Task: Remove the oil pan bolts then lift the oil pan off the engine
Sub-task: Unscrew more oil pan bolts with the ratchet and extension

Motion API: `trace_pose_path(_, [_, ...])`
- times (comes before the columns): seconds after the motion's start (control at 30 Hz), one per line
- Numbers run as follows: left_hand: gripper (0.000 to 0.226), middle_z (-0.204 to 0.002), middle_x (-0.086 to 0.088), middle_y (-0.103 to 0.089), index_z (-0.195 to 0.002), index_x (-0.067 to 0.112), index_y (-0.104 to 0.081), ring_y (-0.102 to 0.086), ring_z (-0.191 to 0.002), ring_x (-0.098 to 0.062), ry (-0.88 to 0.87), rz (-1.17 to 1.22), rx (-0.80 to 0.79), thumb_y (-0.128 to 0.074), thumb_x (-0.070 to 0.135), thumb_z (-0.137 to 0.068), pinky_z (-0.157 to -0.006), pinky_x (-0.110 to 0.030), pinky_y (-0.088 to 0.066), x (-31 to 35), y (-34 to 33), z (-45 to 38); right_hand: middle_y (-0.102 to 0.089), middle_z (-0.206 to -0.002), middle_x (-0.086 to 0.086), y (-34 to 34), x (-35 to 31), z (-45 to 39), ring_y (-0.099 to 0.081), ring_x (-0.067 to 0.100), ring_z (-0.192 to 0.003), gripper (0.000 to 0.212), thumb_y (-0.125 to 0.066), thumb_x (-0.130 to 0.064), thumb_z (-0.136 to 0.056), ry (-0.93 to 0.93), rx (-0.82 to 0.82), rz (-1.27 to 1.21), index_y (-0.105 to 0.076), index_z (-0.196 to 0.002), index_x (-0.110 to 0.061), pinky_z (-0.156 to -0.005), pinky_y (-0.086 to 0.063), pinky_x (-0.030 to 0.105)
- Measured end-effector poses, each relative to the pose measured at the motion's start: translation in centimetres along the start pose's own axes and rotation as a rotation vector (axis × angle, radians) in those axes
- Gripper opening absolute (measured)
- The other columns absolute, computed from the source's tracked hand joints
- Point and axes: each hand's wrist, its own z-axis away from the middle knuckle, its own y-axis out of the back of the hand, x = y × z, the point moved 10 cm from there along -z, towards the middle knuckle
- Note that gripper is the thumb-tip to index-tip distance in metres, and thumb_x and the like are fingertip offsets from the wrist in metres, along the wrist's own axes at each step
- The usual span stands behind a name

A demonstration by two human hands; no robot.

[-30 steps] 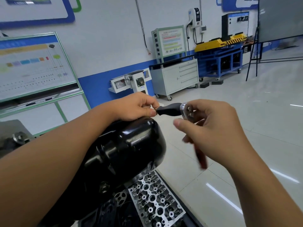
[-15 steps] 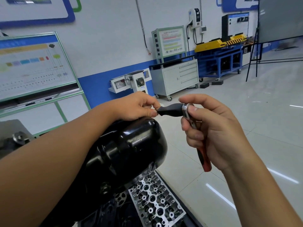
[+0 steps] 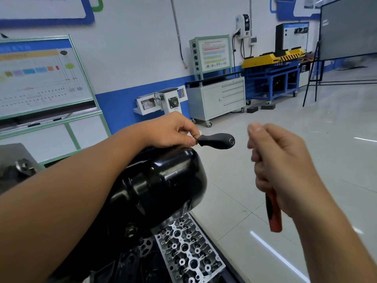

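The glossy black steel oil pan [image 3: 163,180] sits bolted on the upturned engine [image 3: 183,252], so the bolt-removal step is in hand. The left hand [image 3: 171,130] pinches the thin end of a black bulb-handled driver [image 3: 217,140] lying level above the pan's top edge, its socketed end open. The right hand [image 3: 279,170] is curled tight round a red-handled ratchet [image 3: 274,213], just beside but apart. Next, I judge, the driver or ratchet must be seated on a flange bolt.
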Motion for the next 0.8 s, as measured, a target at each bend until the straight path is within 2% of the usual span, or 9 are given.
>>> trace_pose_path(0.07, [0.020,-0.051,0.017,-0.045,-0.089,0.043,-0.074,-0.041,-0.050,-0.002,-0.006,0.001,0.000,-0.072,0.024,-0.091,-0.052,-0.012,-0.034,0.1,0.0,0.0,-0.036,-0.055,-0.006,-1.4,0.0,0.2,-0.030,0.010,-0.044,0.071,-0.058,-0.077,-0.081,0.057,0.015,0.278,-0.049,-0.074,-0.008,-0.047,-0.029,0.026])
trace_pose_path(0.23, [0.012,-0.050,0.016,-0.044,-0.102,0.024,-0.079,-0.039,-0.049,-0.002,0.033,0.021,0.007,-0.073,0.018,-0.094,-0.051,-0.013,-0.032,-0.5,0.2,0.2,-0.043,-0.049,-0.009,-3.1,-2.2,-0.4,-0.039,0.010,-0.050,0.065,-0.056,-0.070,-0.087,0.229,0.053,0.567,-0.046,-0.061,-0.012,-0.045,-0.032,0.019])
trace_pose_path(0.3, [0.010,-0.050,0.016,-0.047,-0.098,0.028,-0.079,-0.041,-0.048,-0.001,0.053,0.062,0.027,-0.074,0.019,-0.094,-0.051,-0.012,-0.034,-0.8,0.5,0.6,-0.049,-0.054,-0.009,-3.1,-2.7,-0.8,-0.043,0.012,-0.052,0.060,-0.054,-0.069,-0.086,0.258,0.027,0.649,-0.049,-0.061,-0.015,-0.045,-0.032,0.020])
trace_pose_path(0.43, [0.009,-0.055,0.015,-0.061,-0.088,0.020,-0.078,-0.046,-0.046,-0.001,0.205,0.184,0.425,-0.073,0.019,-0.095,-0.049,-0.019,-0.042,-4.1,4.9,1.7,-0.060,-0.062,-0.004,-2.6,-2.7,-1.1,-0.054,0.015,-0.062,0.036,-0.057,-0.054,-0.087,0.277,-0.034,0.694,-0.062,-0.073,-0.022,-0.050,-0.040,0.021])
trace_pose_path(0.5, [0.012,-0.064,0.010,-0.065,-0.085,0.016,-0.077,-0.052,-0.056,-0.006,0.306,0.018,0.584,-0.072,0.021,-0.095,-0.059,-0.023,-0.044,-5.9,6.9,2.7,-0.069,-0.069,-0.005,-2.4,-2.4,-1.4,-0.063,0.010,-0.064,0.008,-0.065,-0.039,-0.093,0.286,-0.053,0.635,-0.069,-0.089,-0.034,-0.054,-0.046,0.020])
trace_pose_path(0.57, [0.023,-0.072,-0.006,-0.066,-0.088,0.004,-0.077,-0.055,-0.065,-0.017,0.416,-0.102,0.526,-0.070,0.025,-0.095,-0.065,-0.028,-0.045,-7.6,6.7,2.9,-0.073,-0.076,-0.006,-2.4,-1.8,-1.6,-0.064,0.003,-0.056,0.025,-0.071,-0.021,-0.095,0.250,-0.076,0.402,-0.070,-0.102,-0.044,-0.050,-0.042,0.013])
trace_pose_path(0.63, [0.036,-0.075,-0.016,-0.060,-0.087,-0.004,-0.073,-0.051,-0.067,-0.017,0.496,-0.147,0.369,-0.067,0.030,-0.096,-0.064,-0.029,-0.043,-8.8,5.1,2.7,-0.073,-0.075,-0.001,-2.4,-1.3,-1.7,-0.065,0.005,-0.053,0.030,-0.075,-0.017,-0.091,0.224,-0.053,0.240,-0.074,-0.101,-0.045,-0.049,-0.042,0.011])
trace_pose_path(0.7, [0.045,-0.075,-0.011,-0.055,-0.085,-0.008,-0.068,-0.049,-0.069,-0.015,0.533,-0.159,0.291,-0.064,0.035,-0.097,-0.066,-0.030,-0.042,-8.9,4.1,2.5,-0.070,-0.067,-0.007,-2.9,-1.8,-1.4,-0.066,0.010,-0.058,0.009,-0.078,-0.036,-0.088,0.284,0.020,0.265,-0.076,-0.088,-0.045,-0.052,-0.044,0.015])
trace_pose_path(0.8, [0.053,-0.068,-0.007,-0.046,-0.069,0.002,-0.056,-0.042,-0.064,-0.017,0.563,-0.120,0.244,-0.058,0.044,-0.100,-0.065,-0.032,-0.035,-8.7,3.5,2.4,-0.063,-0.059,0.004,-3.4,-1.1,-1.2,-0.053,0.017,-0.051,0.034,-0.068,-0.054,-0.090,0.300,0.096,0.333,-0.067,-0.073,-0.025,-0.048,-0.038,0.022])
